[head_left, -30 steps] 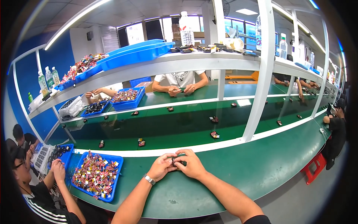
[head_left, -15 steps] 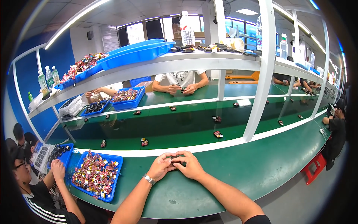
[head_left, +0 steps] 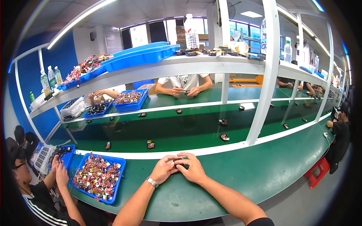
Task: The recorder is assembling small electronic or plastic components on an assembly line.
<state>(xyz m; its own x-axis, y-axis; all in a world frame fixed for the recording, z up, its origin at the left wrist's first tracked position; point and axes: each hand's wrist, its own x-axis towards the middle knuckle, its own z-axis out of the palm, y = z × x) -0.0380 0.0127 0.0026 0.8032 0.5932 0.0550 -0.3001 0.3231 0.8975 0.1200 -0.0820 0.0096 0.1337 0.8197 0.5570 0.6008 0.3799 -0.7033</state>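
Note:
Over the green workbench, my left hand and my right hand meet, both with fingers closed around one small dark part. Most of that part is hidden by my fingers, so its exact kind does not show. A metal-banded watch sits on my left wrist. To the left of my hands stands a blue tray, heaped with small red, yellow and white pieces that have dark bits among them.
Beyond a white rail, a dark green conveyor belt carries scattered small parts. A white post rises at the right, supporting a shelf with trays and bottles. A co-worker sits at left; another works opposite.
Parts on the belt have shifted slightly to the right. The left co-worker's hands have moved a little. My hands stay together around the small dark part, barely changed.

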